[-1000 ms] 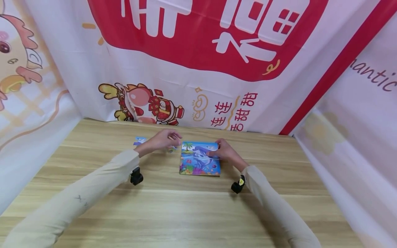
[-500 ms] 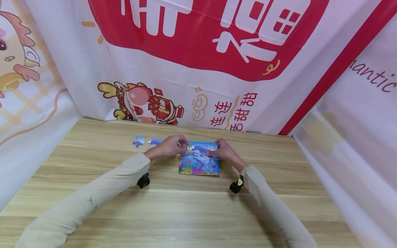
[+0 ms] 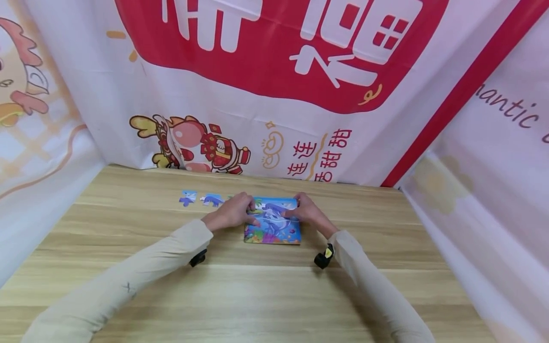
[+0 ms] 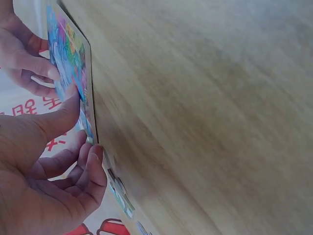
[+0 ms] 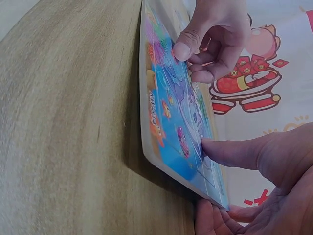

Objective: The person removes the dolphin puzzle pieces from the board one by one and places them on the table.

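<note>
Our right grip [image 3: 310,212] pinches the near-square puzzle [image 3: 273,233], picture-top pointing away.
Our left grip [image 3: 233,210], half-curled, touches its left side; hold, we cannot tell.

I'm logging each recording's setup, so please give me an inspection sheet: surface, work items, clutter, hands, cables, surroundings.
Surface: pale wood-grain table.
Work items: thin, square puzzle board printed with a blue dolphin scene; loose blue-and-white jigsaw pieces left of it.
Clutter: nothing seen.
Hands: left hand holds the board's left edge, its fingers curled; right hand grips the right side.
Cables: nothing seen.
Surroundings: white fabric backdrop with red print.
</note>
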Tool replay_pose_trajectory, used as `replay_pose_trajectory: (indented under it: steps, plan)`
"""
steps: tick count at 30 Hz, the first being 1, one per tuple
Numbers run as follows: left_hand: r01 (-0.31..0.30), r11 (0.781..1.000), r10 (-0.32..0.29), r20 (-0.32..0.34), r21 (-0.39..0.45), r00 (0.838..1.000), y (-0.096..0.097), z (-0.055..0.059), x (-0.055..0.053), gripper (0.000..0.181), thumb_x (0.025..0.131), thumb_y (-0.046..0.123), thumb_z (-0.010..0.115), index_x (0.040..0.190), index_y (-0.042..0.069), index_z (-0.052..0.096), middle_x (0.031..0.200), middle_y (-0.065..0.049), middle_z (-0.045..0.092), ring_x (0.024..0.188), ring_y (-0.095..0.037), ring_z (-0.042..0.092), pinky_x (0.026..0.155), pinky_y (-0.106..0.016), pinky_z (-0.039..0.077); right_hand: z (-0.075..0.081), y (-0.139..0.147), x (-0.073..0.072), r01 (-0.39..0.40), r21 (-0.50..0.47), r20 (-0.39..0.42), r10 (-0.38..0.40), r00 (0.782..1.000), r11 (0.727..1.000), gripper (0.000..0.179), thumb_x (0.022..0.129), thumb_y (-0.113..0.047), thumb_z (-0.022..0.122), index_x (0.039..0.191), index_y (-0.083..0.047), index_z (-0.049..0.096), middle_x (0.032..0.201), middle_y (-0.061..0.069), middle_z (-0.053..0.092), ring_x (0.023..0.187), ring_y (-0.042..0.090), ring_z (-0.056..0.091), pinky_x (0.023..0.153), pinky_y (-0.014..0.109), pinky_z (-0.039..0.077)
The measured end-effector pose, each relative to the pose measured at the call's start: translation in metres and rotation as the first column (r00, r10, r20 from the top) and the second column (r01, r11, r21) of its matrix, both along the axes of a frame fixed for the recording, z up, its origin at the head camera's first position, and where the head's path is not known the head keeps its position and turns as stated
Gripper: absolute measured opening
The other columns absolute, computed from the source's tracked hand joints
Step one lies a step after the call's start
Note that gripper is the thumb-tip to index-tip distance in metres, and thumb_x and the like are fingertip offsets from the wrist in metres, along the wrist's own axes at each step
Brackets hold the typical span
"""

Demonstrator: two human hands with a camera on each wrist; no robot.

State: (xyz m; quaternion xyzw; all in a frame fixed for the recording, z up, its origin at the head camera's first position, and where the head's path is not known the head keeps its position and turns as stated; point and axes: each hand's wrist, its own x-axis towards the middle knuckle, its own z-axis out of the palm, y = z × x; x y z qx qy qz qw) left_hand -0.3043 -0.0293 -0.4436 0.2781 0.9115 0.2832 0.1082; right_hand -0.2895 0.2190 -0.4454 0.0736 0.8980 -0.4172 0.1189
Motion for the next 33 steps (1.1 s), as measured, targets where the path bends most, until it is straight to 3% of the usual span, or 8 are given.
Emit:
replay_pose_trajectory:
  steps: [5, 14, 22, 29, 33]
  plan:
    - [0.008, 1.000, -0.009, -0.023, -0.016, 1.000, 0.0007, -0.0001, -0.0005, 0.039, 0.090, 0.028, 0.085, 0.107, 0.000, 0.062, 0.103, -0.012, 0.059, 0.089, -0.021, 0.050, 0.078, -0.035, 0.046, 0.0028, -0.0001, 0.0004, -0.010, 0.023, -0.020, 0.011, 1.000, 1.000, 0.052, 0.093, -0.018, 0.081, 0.129, 0.001, 0.048, 0.119, 0.016, 0.056, 0.105, 0.029, 0.052, 0.098, 0.044, 0.048]
    - [0.031, 0.998, -0.029, -0.034, 0.063, 0.999, -0.0025, -0.0027, -0.0021, 0.039, 0.089, 0.026, 0.086, 0.108, 0.001, 0.063, 0.102, -0.011, 0.064, 0.087, -0.019, 0.053, 0.080, -0.035, 0.050, 0.0059, -0.0008, 0.0018, -0.017, 0.039, -0.009, 0.018, 1.000, 0.999, 0.056, 0.094, -0.020, 0.080, 0.134, 0.002, 0.047, 0.124, 0.018, 0.056, 0.108, 0.030, 0.052, 0.103, 0.047, 0.048]
    - [0.034, 0.997, -0.032, -0.032, 0.066, 0.999, -0.0013, -0.0035, -0.0016, 0.037, 0.090, 0.026, 0.085, 0.108, 0.002, 0.063, 0.103, -0.010, 0.065, 0.089, -0.020, 0.054, 0.084, -0.037, 0.052, 0.0057, -0.0068, 0.0017, -0.005, 0.045, -0.022, 0.006, 1.000, 0.999, 0.067, 0.089, -0.024, 0.084, 0.134, 0.006, 0.044, 0.125, 0.024, 0.052, 0.109, 0.033, 0.053, 0.107, 0.050, 0.048]
    - [0.031, 0.998, -0.029, -0.029, 0.062, 0.999, -0.0025, -0.0058, -0.0018, 0.038, 0.089, 0.027, 0.085, 0.107, 0.001, 0.063, 0.104, -0.011, 0.065, 0.089, -0.020, 0.055, 0.084, -0.037, 0.052, 0.0085, -0.0038, 0.0001, -0.002, 0.067, 0.062, -0.002, 0.998, 0.998, 0.058, 0.099, -0.033, 0.073, 0.136, 0.001, 0.044, 0.129, 0.020, 0.054, 0.114, 0.032, 0.051, 0.109, 0.050, 0.044]
    - [0.029, 0.998, -0.028, -0.024, 0.058, 0.999, -0.0027, -0.0056, -0.0015, 0.039, 0.090, 0.027, 0.085, 0.109, 0.000, 0.064, 0.104, -0.011, 0.065, 0.090, -0.020, 0.055, 0.085, -0.038, 0.052, 0.0043, -0.0067, 0.0021, -0.003, 0.060, 0.035, 0.001, 0.999, 0.998, 0.071, 0.092, -0.035, 0.082, 0.139, 0.001, 0.042, 0.130, 0.021, 0.051, 0.114, 0.033, 0.052, 0.108, 0.049, 0.047]
